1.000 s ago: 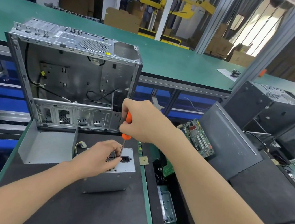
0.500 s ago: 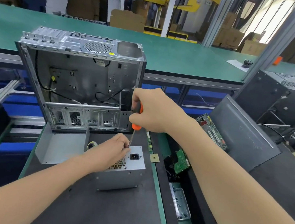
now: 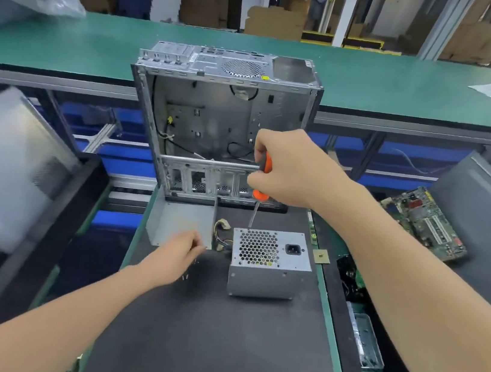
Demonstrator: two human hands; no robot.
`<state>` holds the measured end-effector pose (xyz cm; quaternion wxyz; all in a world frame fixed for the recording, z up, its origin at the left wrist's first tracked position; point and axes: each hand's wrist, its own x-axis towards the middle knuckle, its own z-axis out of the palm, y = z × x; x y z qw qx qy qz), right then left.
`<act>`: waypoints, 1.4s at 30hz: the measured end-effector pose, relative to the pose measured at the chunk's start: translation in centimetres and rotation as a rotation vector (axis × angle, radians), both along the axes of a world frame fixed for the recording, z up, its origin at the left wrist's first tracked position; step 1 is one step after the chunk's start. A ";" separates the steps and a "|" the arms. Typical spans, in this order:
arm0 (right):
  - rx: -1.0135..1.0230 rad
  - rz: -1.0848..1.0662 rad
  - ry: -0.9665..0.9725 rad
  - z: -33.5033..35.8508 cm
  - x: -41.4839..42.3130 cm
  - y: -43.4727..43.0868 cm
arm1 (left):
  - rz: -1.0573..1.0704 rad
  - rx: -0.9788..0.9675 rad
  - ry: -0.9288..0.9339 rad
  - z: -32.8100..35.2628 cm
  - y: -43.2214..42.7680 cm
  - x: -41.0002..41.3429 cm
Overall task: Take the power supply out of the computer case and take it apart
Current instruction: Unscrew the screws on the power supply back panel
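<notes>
Our left hand, on the power supply half a second ago, is now off to its left, too blurred to tell its fingers' state. Our right hand still grips the orange screwdriver, tip at the supply's far edge. The power supply sits on the black mat before the open computer case, whose yellow sticker is unreadable.

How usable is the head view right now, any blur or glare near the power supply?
Head view: power supply and screwdriver in the right hand are sharp under even light; the left hand is motion-smeared at the fingers; the grey panel at the left edge is heavily blurred; no glare on the power supply.
</notes>
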<state>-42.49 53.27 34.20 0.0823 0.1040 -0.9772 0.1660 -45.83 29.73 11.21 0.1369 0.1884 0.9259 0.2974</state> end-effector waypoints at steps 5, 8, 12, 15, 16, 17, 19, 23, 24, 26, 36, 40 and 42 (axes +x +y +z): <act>0.014 0.038 -0.030 -0.7 -0.6 -2.2 | -0.032 -0.103 -0.022 -3.5 -2.5 1.6; 0.024 0.048 -0.038 -1.0 -0.7 -3.2 | -0.043 -0.095 0.039 -4.2 -2.9 2.0; 0.021 0.035 -0.036 -1.3 -0.6 -4.0 | -0.046 -0.055 0.089 -4.8 -3.0 2.0; 0.022 0.018 -0.032 -1.5 -0.2 -4.0 | -0.054 -0.043 0.097 -5.1 -2.9 1.5; 0.024 0.011 -0.033 -1.6 0.0 -4.0 | -0.057 -0.040 0.092 -5.2 -2.9 1.3; 0.024 0.002 -0.033 -1.6 0.2 -3.9 | -0.061 -0.040 0.085 -5.1 -2.8 1.1; 0.016 -0.025 -0.027 -1.6 0.7 -3.5 | -0.058 -0.039 0.076 -4.7 -2.5 0.7; 0.022 -0.079 -0.002 -1.3 1.7 -2.2 | 0.036 0.125 0.150 -2.3 0.1 0.5; 0.030 -0.099 0.007 -1.2 2.1 -1.6 | 0.055 0.193 0.196 -1.1 1.3 0.4; 0.053 -0.142 0.022 -0.8 2.8 -0.1 | 0.052 0.335 0.291 1.7 4.5 0.5; 0.073 -0.226 0.046 -1.8 5.5 7.3 | -0.340 0.278 0.133 6.5 17.2 1.8; 0.035 -0.204 0.065 -2.2 5.9 8.6 | -0.335 0.304 0.197 4.7 17.6 2.0; 0.029 -0.192 0.081 -2.1 5.8 8.8 | -0.303 0.323 0.191 4.1 17.4 1.9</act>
